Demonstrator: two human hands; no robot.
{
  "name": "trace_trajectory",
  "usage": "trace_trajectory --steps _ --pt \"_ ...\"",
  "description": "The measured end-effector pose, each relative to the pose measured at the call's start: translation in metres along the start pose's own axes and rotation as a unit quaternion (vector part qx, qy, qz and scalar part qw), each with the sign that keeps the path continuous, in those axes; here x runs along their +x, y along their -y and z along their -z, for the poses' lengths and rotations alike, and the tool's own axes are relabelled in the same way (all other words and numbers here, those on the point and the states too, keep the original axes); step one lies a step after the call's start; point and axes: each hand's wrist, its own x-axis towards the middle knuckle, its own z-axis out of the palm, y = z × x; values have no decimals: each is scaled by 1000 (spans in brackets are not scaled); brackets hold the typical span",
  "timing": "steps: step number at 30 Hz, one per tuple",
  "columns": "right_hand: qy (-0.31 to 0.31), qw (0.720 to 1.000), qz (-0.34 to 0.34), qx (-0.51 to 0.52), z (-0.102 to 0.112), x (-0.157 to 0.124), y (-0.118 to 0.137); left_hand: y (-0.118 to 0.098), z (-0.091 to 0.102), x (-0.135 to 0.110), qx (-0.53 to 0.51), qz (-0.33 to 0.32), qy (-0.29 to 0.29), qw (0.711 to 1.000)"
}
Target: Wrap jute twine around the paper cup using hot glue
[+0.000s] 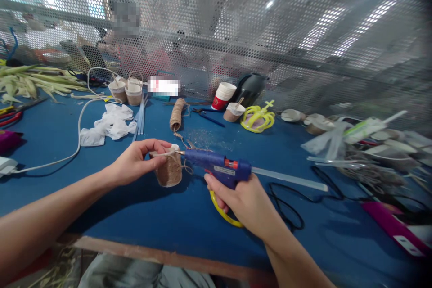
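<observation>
My left hand (143, 162) pinches the rim of a small twine-wrapped cup (169, 172), its thumb and fingers closed on the near left side. In my right hand (236, 195) is a blue hot glue gun (216, 164), its nozzle at the cup's upper rim. A clear glue stick (290, 178) juts from the back of the gun. Below the right hand lies a yellow ring-shaped thing (222, 213), partly hidden by the fingers. Behind the cup is a roll of jute twine (177, 114), with a loose strand running toward the cup.
White crumpled pieces (110, 126), glue sticks (141, 114) and wrapped cups (134, 94) stand or lie left. A yellow crown (258, 118), paper cups (224, 95) and pliers (209, 116) are behind. Clutter and a black cord (286, 207) lie right. Perforated metal screen (202, 22) closes the back.
</observation>
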Motion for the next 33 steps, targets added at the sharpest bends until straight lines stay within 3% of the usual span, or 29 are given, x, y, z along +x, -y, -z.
trace_trajectory --steps 13,19,23,26,33 --pt "-21 1000 12 -17 1 7 -2 -2 1 0 6 -4 12 1000" --pt "-6 994 7 110 9 15 -9 -8 4 0 0 -12 0 1000" --pt "-73 977 -24 200 25 31 -19 -12 8 -1 -12 -24 6 1000" --pt "-127 977 -37 168 38 48 -27 -14 11 -3 -11 -27 18 999" --pt "-165 983 -78 38 48 87 -49 -17 12 -5 -27 -32 31 999"
